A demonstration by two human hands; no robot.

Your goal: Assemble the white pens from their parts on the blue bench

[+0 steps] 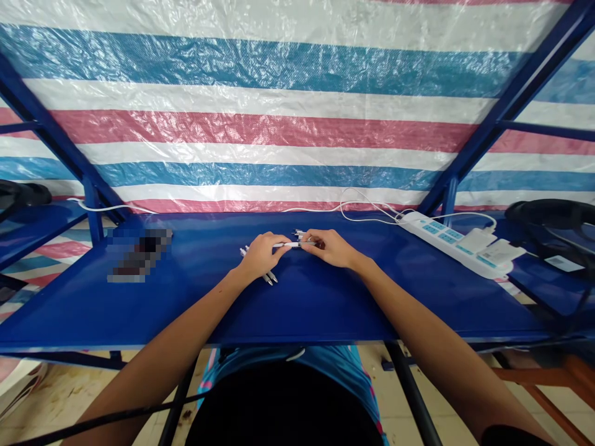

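Black shirt [279,402] sits closest, then left hand [261,255] and right hand [333,248] pinch one white pen [292,244], maybe twisting it, so next likely needs a steady hold.

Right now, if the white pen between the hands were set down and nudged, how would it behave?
The white pen would probably roll, as it looks slim and round. It seems stiff, running straight from the left hand to the right hand. It is likely light, as a pinch seems enough.

Black top [283,406], blue bottoms [344,364], white drawstring [296,355]
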